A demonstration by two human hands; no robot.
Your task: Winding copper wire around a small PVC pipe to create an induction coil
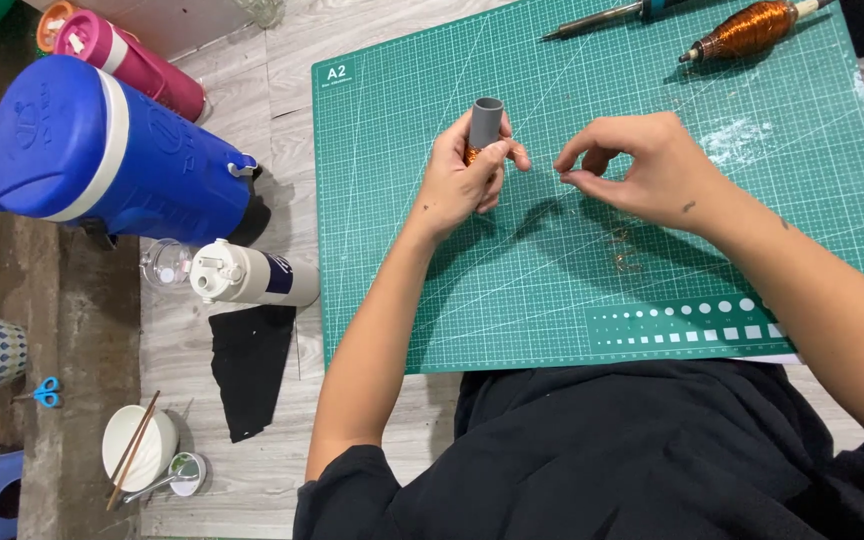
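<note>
A person seated on the floor winds copper wire onto a grey tube (pixel 486 122) over a green cutting mat (pixel 572 300). The left hand (pixel 464 180) grips the tube upright, fingers wrapped round its lower part, where a band of shiny orange coil (pixel 472 155) shows just under the thumb; judging by that small band, the winding looks begun and far from finished. The right hand (pixel 642 165), just beside it, has thumb and forefinger pressed together, apparently pinching a strand too fine to see. The tube is smooth, matte plastic. Beyond the fingers lie a copper-wound spool (pixel 752 28) and a dark, slim soldering iron (pixel 602 17); near the right wrist sits a loose tangle of wire (pixel 624 250).
</note>
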